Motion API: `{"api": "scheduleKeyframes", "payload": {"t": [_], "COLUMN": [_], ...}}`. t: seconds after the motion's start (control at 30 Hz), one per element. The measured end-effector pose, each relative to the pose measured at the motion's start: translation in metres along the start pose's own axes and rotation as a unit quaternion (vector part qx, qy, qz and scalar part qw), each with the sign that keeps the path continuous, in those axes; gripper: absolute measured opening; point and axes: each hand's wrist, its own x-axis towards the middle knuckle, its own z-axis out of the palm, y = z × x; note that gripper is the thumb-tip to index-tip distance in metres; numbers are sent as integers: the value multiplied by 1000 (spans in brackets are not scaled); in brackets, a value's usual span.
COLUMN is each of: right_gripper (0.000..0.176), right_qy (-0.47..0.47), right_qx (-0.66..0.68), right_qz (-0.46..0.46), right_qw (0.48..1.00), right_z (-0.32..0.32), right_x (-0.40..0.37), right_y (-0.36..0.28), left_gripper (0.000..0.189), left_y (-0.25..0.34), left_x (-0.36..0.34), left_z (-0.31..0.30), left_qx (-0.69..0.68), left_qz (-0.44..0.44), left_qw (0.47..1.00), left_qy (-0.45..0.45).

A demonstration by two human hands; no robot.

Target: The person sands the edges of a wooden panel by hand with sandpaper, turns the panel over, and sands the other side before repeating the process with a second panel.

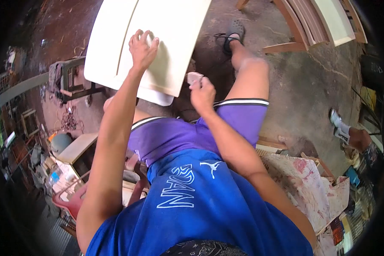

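Observation:
A large white panel (175, 32), with a long groove down its face, lies in front of my knees. My left hand (144, 50) is over the panel's face, fingers apart and a little bent, with nothing held; its fingertips appear to touch the surface. Just off the panel's right edge, my right hand (202, 94) pinches a small pale pink folded piece of sandpaper (195, 77) between thumb and fingers. Below the panel's near edge, another white piece (155, 96) shows partly.
Wooden furniture parts (309, 25) stand at the upper right. A dark stand (70, 81) is to the left of the panel. A red chair (72, 198) and stained sheet (301, 179) lie behind me. Another person's leg (350, 134) shows at the right.

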Motion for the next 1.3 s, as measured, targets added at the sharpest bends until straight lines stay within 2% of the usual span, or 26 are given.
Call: {"api": "scheduleKeyframes", "payload": {"t": [0.03,0.07,0.1,0.13,0.2,0.23,0.27,0.33,0.37,0.47,0.53,0.6,0.63,0.67,0.8,0.83,0.87,0.93,1.0,1.07,1.1,1.13,1.2,1.23,1.27,1.3], "right_gripper": [27,26,26,26,29,32,32,34,34,33,30,30,30,30,25,22,22,26,26,23,20,19,19,21,24,24], "right_qy": [-26,-48,-93,-95,-218,-262,-266,-328,-319,-351,-341,-274,-237,-248,-343,-330,-328,-269,-248,-343,-358,-326,-249,-193,-124,-81], "right_qx": [110,216,300,300,406,397,393,319,342,360,281,373,405,404,233,213,216,305,316,215,137,92,241,322,394,349], "right_qz": [53,106,145,143,141,147,145,78,82,74,50,43,72,67,7,1,2,-11,13,-52,-52,-126,-148,-2,98,92], "right_qw": [992,969,938,938,876,868,868,885,880,861,896,886,880,878,910,920,920,913,916,913,922,933,926,927,905,929], "right_z": [-5,-12,-33,-41,-48,-46,-40,-23,-16,2,-1,-3,-5,-8,-6,-6,-5,-7,-5,1,-10,-11,-12,-7,-6,-22], "right_x": [7,10,7,4,-1,-1,2,12,15,10,11,30,43,50,18,19,29,48,39,17,11,17,43,68,96,116], "right_y": [7,11,-7,-13,-16,-16,-13,-2,2,13,8,8,7,8,18,19,20,15,14,24,5,8,12,15,19,10], "left_gripper": [62,62,66,71,81,90,90,97,103,106,107,108,109,109,110,109,108,108,109,108,108,108,108,110,110,113], "left_y": [-7,-16,-25,-30,-34,-35,-37,-45,-48,-53,-58,-61,-59,-57,-52,-51,-52,-53,-56,-55,-53,-53,-54,-53,-52,-52], "left_x": [-15,-33,-51,-69,-105,-119,-129,-145,-150,-151,-150,-145,-146,-149,-147,-147,-147,-151,-149,-146,-148,-144,-147,-148,-149,-153], "left_z": [-4,-6,-7,-8,-8,-10,-9,-5,-6,-1,3,4,3,1,-2,-3,-4,-3,-3,-6,-7,-7,-7,-8,-8,-8], "left_qx": [-16,-12,3,16,30,28,26,24,25,13,24,40,34,31,25,37,51,44,45,39,32,31,44,19,19,-12], "left_qz": [2,-2,-44,-86,-149,-169,-175,-145,-134,-120,-120,-117,-119,-121,-131,-135,-140,-144,-126,-130,-136,-128,-139,-135,-133,-130], "left_qw": [999,999,995,987,975,977,975,988,990,992,992,992,992,992,991,990,988,988,991,990,989,991,988,990,991,991], "left_qy": [40,40,89,138,162,130,132,34,17,27,27,15,6,-4,-16,-23,-31,-33,-25,-29,-38,-35,-41,-34,-30,2]}}
